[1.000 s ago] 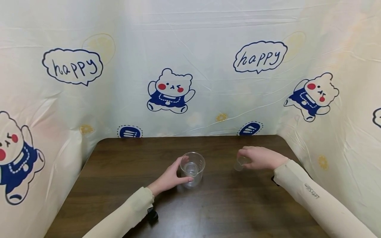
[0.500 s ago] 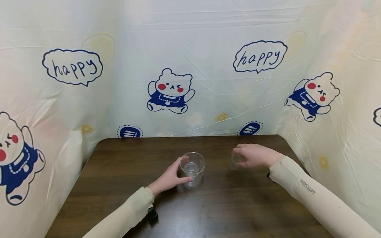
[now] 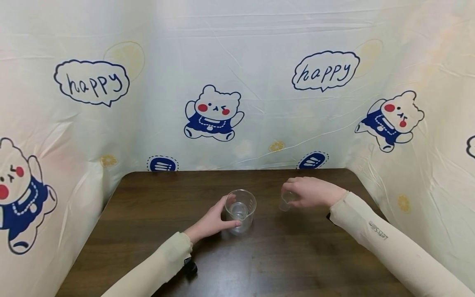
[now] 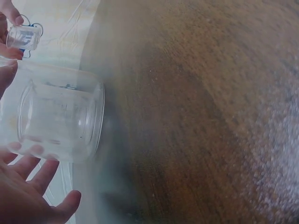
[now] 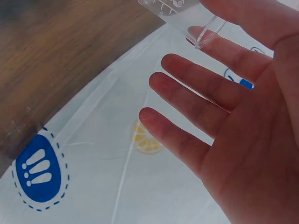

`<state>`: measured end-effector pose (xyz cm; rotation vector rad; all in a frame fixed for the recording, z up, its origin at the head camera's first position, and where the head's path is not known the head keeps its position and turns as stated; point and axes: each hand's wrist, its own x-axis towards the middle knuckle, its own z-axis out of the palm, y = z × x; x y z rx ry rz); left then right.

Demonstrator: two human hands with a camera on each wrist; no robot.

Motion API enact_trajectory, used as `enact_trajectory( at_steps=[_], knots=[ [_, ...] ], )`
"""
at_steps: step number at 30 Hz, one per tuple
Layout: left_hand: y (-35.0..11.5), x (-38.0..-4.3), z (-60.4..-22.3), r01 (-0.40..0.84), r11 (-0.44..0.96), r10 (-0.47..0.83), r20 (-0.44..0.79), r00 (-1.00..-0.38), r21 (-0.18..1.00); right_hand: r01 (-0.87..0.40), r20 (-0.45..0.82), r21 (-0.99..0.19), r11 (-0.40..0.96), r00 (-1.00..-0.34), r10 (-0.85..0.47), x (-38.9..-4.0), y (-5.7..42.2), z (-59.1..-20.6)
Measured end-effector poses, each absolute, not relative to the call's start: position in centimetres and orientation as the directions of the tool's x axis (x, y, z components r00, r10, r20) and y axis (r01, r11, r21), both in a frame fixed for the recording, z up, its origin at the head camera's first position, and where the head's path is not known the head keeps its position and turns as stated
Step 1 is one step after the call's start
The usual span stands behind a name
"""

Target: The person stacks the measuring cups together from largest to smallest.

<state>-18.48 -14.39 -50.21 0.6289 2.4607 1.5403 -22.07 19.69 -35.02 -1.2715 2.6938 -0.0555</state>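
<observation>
On the table stands a large clear glass beaker (image 3: 248,220), with my left hand (image 3: 209,222) round its left side, thumb at the near wall and fingers behind. A smaller clear beaker (image 4: 58,114) is nested inside it, plain in the left wrist view. To the right, my right hand (image 3: 313,192) pinches a small clear beaker (image 3: 285,204) near its rim between thumb and index finger. In the right wrist view, printed marks show on this small beaker (image 5: 180,14), and the other three fingers (image 5: 187,86) extend loosely beside it.
The dark brown wooden table (image 3: 237,268) has rounded far corners. A pale curtain (image 3: 267,123) printed with bears and the word "happy" hangs behind it and along both sides. A black wrist strap part (image 3: 190,268) shows under the left sleeve.
My right hand has moved left with the small beaker, closer to the large one. The left hand and the large beaker have stayed in place.
</observation>
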Motion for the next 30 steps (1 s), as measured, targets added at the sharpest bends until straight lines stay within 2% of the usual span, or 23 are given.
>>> enact_trajectory(
  at_steps=[11, 20, 30],
  knots=[
    [-14.2, -18.7, -50.1, 0.264, 0.39, 0.442, 0.073, -0.894, 0.882, -0.77, -0.104, -0.104, 0.629, -0.621, -0.777, -22.6, 18.7, -33.6],
    [-14.2, -18.6, -50.3, 0.276, 0.393, 0.441, 0.084, -0.893, 0.877, -0.799, -0.089, -0.127, 0.588, -0.581, -0.809, -22.9, 17.1, -33.1],
    [-14.4, -18.5, -50.1, 0.257, 0.39, 0.438, 0.068, -0.896, 0.884, -0.825, -0.074, -0.098, 0.556, -0.551, -0.831, -22.9, 15.1, -32.1]
  ],
)
